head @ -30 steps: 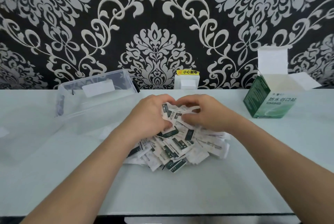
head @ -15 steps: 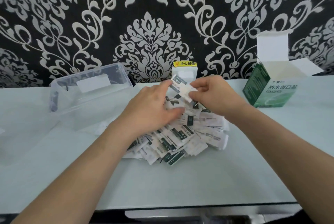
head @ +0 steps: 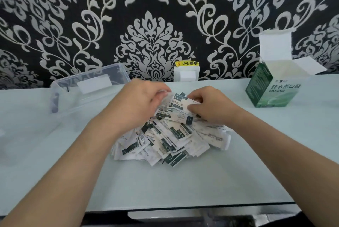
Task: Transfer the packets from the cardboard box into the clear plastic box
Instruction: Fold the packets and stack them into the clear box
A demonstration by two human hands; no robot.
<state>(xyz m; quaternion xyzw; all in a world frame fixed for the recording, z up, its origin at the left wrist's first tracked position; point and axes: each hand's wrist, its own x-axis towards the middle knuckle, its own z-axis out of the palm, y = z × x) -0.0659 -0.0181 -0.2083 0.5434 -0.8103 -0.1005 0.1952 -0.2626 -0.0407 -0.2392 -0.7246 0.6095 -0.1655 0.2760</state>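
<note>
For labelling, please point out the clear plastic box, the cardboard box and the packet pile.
clear plastic box [head: 82, 75]: head view, rim.
cardboard box [head: 278, 89]: head view, front face.
packet pile [head: 165, 140]: head view, middle.

packets [head: 170, 135] heaped mid-table; green cardboard box [head: 275, 87] open, upright, far right; clear plastic box [head: 86, 91] left.

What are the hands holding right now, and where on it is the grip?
The left hand and right hand pinch a bunch of packets by its opposite ends, atop the pile.
</note>
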